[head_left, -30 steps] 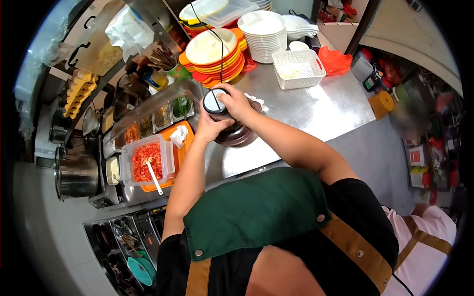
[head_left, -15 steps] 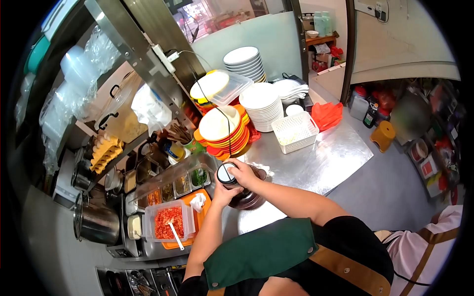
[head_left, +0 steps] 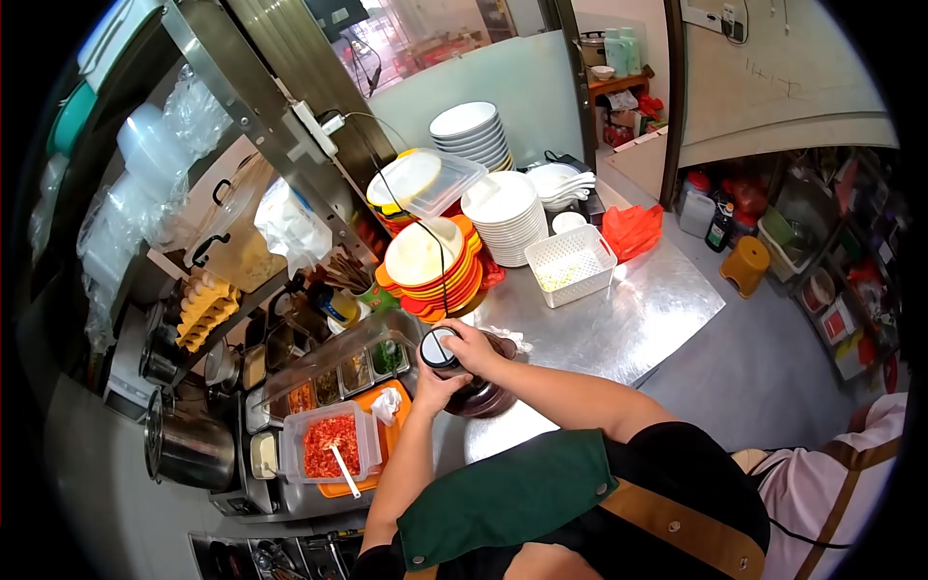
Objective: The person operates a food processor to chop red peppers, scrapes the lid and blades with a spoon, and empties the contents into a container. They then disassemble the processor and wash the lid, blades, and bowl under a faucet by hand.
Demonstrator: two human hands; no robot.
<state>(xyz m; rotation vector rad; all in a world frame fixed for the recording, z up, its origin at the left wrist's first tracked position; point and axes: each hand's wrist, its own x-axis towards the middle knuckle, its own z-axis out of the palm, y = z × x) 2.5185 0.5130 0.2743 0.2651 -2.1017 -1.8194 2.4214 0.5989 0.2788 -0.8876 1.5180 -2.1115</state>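
An electric food chopper stands on the steel counter, its black motor head [head_left: 439, 349] with a pale round top set over a dark brown see-through bowl [head_left: 486, 399]. A black cord runs up from the head. My right hand [head_left: 470, 350] is closed around the head from the right, its thumb over the top. Lower down, my left hand [head_left: 438, 391] wraps the near left side of the head. What the bowl contains cannot be made out. Left of my forearms, a clear tub [head_left: 368, 447] of chopped red food with a white spoon [head_left: 345, 471] rests on an orange tray [head_left: 394, 432].
Stacked yellow-and-red bowls [head_left: 435, 275] stand just behind the chopper, beside white plates [head_left: 505, 217] and a white perforated basket [head_left: 578, 275]. Lidded trays of toppings [head_left: 358, 370] line the left. A red plastic bag [head_left: 630, 232] lies farther right. Another person's pink sleeve [head_left: 822, 488] shows at lower right.
The view has shifted slightly, so the counter items appear a little lower and to the left. Both hands keep their hold on the chopper's head.
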